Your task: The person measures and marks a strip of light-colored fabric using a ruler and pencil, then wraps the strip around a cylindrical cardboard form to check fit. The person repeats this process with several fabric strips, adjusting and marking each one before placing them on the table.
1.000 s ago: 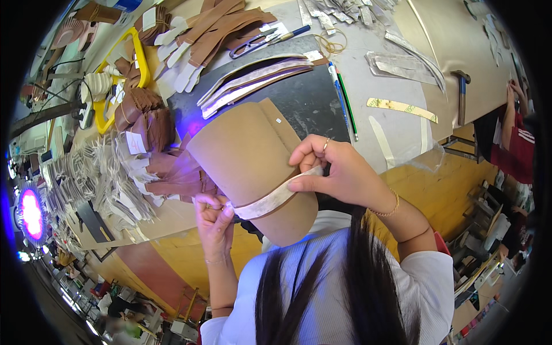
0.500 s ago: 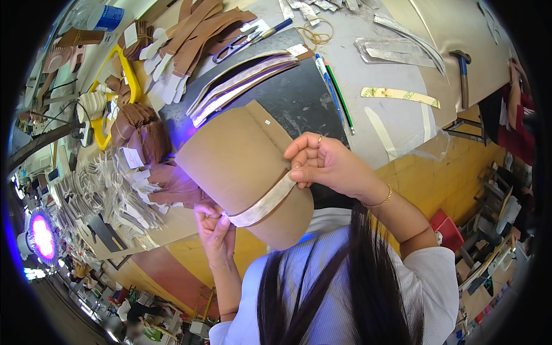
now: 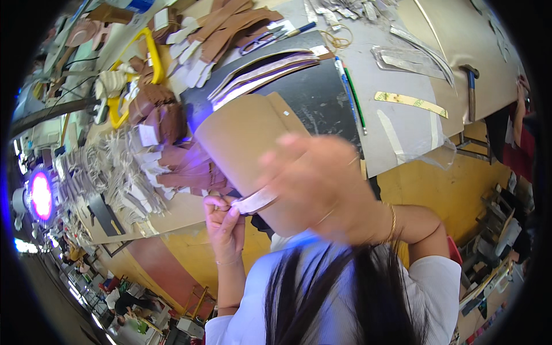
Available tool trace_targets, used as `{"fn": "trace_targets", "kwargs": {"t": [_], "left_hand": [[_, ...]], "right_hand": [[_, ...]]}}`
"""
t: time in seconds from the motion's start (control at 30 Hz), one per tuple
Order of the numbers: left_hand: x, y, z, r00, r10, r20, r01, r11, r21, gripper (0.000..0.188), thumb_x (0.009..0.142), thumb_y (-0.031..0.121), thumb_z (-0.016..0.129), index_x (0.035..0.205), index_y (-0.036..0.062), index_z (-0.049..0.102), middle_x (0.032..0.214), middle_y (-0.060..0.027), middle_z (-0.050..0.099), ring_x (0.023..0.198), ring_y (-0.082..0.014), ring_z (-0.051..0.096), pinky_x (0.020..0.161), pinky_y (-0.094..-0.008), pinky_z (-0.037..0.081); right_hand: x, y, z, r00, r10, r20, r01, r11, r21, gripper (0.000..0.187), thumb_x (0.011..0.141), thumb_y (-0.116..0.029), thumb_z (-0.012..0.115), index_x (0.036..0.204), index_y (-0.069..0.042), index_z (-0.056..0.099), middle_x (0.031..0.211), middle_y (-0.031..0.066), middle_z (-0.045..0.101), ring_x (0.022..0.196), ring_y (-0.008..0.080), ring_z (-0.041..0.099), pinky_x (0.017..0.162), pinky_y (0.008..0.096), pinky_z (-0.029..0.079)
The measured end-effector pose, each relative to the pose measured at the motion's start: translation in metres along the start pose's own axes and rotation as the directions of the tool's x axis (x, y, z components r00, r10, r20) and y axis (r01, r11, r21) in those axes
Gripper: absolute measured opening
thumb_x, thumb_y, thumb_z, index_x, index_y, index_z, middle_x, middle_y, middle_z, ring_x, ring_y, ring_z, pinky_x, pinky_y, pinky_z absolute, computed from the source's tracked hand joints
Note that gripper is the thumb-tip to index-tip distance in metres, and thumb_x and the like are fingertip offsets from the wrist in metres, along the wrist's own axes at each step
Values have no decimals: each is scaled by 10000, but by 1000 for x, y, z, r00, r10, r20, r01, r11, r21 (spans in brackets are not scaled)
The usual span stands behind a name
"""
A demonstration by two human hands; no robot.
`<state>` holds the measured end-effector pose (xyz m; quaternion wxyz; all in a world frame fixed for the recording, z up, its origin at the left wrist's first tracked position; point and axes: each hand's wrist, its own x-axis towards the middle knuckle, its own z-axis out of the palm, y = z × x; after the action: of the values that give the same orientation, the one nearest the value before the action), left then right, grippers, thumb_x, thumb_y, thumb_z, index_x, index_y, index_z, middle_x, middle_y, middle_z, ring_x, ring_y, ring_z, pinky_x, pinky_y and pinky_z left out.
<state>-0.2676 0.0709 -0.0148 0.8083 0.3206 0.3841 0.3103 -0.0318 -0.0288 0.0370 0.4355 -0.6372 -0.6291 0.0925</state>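
Observation:
A tan, leather-like panel (image 3: 241, 138) is bent into a curve in front of me, its far end over a black board (image 3: 313, 95). A whitish strip (image 3: 257, 201) runs across its lower part. My left hand (image 3: 224, 230) is closed at the left edge of the panel, thumb and fingers pinching the strip's end. My right hand (image 3: 322, 190) is in front of the panel and smeared by motion. It covers the right part of the strip and panel, and its grip does not show.
Curved layered pieces (image 3: 259, 75) lie on the board. Beside it are a blue pen (image 3: 347, 86), a green pencil (image 3: 356, 100) and scissors (image 3: 261, 41). A hammer (image 3: 471, 92) lies at the right. Bundled brown pieces (image 3: 158, 112) and pale strips (image 3: 115, 167) crowd the left.
My right hand has come off its pinch at the strip's right end and moved left and nearer over the panel. My left hand keeps its hold. The view has shifted slightly.

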Motion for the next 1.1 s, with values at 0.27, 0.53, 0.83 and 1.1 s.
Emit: {"fn": "trace_targets", "kwargs": {"t": [0.27,0.53,0.83,1.1], "left_hand": [[5,-11,-1,992,109,67,-105,993,-61,382,853,-3,702,1051,109,396,983,-60,587,948,-171,618,860,-286,525],[9,-21,-12,994,59,87,-63,997,37,381,828,-21,704,1026,130,415,1035,-38,565,955,-160,588,910,-323,501],[14,-19,-6,992,39,123,-31,998,-60,353,845,-93,649,1030,113,430,967,-58,584,974,-168,575,924,-334,462],[7,-20,-17,998,32,45,-34,999,40,329,866,-78,638,1043,113,437,945,-45,560,918,-177,584,873,-335,485]], "right_hand": [[-3,-24,39,905,-188,381,204,979,-2,632,889,-415,599,1373,-23,498,1413,145,495,1382,276,391,1169,448,236],[-32,11,28,962,-103,251,11,940,342,730,894,-371,624,1484,-48,340,1524,151,356,1438,277,300,1180,454,205],[-68,37,44,923,267,276,-384,674,631,800,994,-496,418,1542,-31,68,1595,177,172,1472,307,193,1188,373,174],[-58,42,26,777,492,393,-520,151,841,973,933,-216,655,1540,-87,-94,1473,253,396,1388,276,382,1148,377,283]]}}
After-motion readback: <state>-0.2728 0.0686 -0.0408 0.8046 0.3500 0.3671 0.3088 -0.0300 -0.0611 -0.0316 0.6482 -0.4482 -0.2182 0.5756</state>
